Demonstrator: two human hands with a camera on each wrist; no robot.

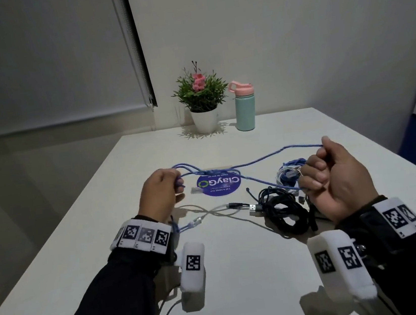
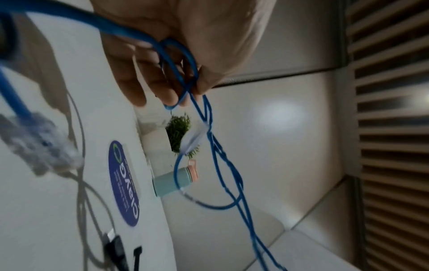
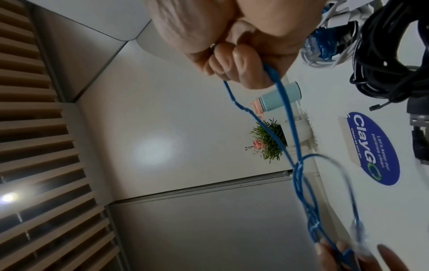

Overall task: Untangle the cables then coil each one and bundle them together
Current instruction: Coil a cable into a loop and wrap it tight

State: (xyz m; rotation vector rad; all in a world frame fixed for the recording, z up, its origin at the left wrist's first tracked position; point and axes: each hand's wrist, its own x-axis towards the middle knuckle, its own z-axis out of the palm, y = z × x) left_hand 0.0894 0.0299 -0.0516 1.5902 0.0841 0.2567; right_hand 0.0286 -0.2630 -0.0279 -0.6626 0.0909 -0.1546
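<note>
A blue network cable (image 1: 255, 161) hangs stretched between both hands above the white table (image 1: 82, 253). My left hand (image 1: 162, 189) pinches small loops of the blue cable (image 2: 178, 60), and its clear plug (image 2: 44, 146) dangles below the wrist. My right hand (image 1: 336, 174) is closed in a fist around the blue cable (image 3: 285, 117), two strands running from it to a twisted knot (image 3: 299, 165). On the table by the right hand lie a black cable pile (image 1: 285, 208) and a white and blue bundle (image 1: 289, 173).
A round blue ClayGo sticker (image 1: 218, 184) marks the table's middle. A potted plant (image 1: 201, 97) and a teal bottle with a pink lid (image 1: 244, 107) stand at the far edge. A thin white cable (image 1: 209, 212) runs across the table towards me.
</note>
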